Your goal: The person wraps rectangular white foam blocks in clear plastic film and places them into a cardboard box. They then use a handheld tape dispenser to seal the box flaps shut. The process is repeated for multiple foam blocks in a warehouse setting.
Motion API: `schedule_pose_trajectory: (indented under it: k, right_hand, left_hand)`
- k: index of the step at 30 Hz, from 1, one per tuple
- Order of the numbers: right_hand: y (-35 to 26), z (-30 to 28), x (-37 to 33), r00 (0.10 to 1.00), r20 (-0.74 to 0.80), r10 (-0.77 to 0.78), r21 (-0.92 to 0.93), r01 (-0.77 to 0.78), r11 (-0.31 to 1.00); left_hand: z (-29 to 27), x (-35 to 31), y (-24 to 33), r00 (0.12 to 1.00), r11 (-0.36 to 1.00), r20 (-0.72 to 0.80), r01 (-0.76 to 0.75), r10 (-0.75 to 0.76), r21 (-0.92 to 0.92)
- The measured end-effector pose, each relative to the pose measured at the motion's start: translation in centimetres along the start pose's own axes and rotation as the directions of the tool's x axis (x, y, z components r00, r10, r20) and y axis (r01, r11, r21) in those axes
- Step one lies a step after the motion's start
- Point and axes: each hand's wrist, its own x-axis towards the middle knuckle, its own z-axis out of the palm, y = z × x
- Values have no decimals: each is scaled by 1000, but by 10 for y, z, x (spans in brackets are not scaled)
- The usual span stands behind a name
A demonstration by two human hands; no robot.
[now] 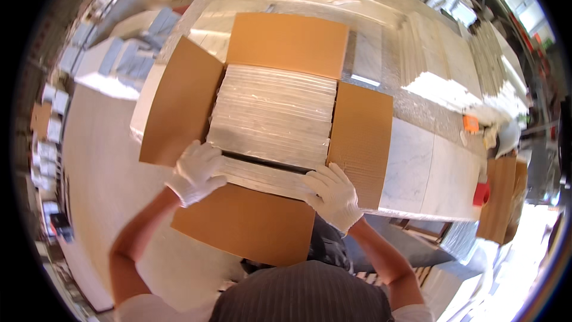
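As you lean over the table (408, 155), white boxes (44, 167) stand in a row far off to your left. Next come some pale blocks (113, 53), past the edge of the table. Then the left flap (182, 101) of the big brown box (289, 39) sticks out, just beside your left hand (196, 170). That hand wears a white glove and is at the left end of the front bundle (262, 176), with its thumb apart from the fingers; I can't tell if it grips.

The box sits on the table in front of you, full of thin pale strips (274, 113), and the front bundle is inside its near side. The front flap (250, 220) lies between you and that bundle. Your right hand (333, 194), gloved too, is over the bundle's right end with its fingers a bit spread; I can't tell if it grips either. The right flap (362, 137) is right next to it. Farther right are tall stacked slabs (438, 62), an orange thing (471, 123), a red thing (481, 194) and another brown carton (499, 203).

The front bundle's long way runs from left to right, and its right end tips a little toward you. The strips behind it lie the same way.
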Motion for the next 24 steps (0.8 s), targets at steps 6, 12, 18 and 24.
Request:
schedule_pose_trajectory:
  k: [6, 12, 18, 24]
  right_hand:
    - [5, -3, -23, 998, -37, 49, 55, -47, 997]
    - [2, -23, -79, 973, -209, 93, 236, -42, 971]
    - [21, -106, -188, 910, -190, 368, 345, -289, 893]
    - [44, -173, -307, 795, -182, 578, 300, -515, 803]
  left_hand:
    - [23, 66, 73, 917, 980, -357, -198, 181, -11]
    - [70, 45, 73, 976, 996, -198, -82, 89, 47]
    - [57, 83, 199, 920, 986, -378, 47, -105, -158]
    - [99, 135, 444, 916, 642, -338, -395, 217, -657]
